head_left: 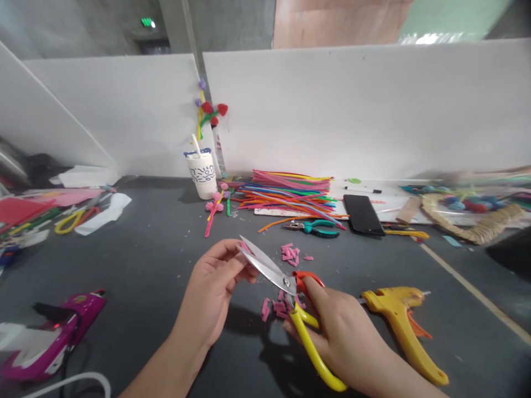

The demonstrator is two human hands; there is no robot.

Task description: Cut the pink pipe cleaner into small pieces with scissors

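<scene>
My right hand (340,326) is closed on a pair of scissors (265,268) with one yellow and one red handle. The blades are parted and point up and left to the fingertips of my left hand (215,293). Those fingers pinch a small pink piece (243,246) that shows between the blade tips; it looks like pipe cleaner, mostly hidden by the fingers and blades. Short pink cut pieces (290,254) lie in a little pile beyond the scissors. More pink bits (279,308) are scattered beneath the blades, partly behind my right hand.
Bundled pipe cleaners (290,193), teal-handled pliers (315,227) and a black phone (363,214) lie at the back. A white cup (202,174) stands near pompom flowers (214,207). A yellow glue gun (402,320) lies right, a magenta glue gun (62,331) left.
</scene>
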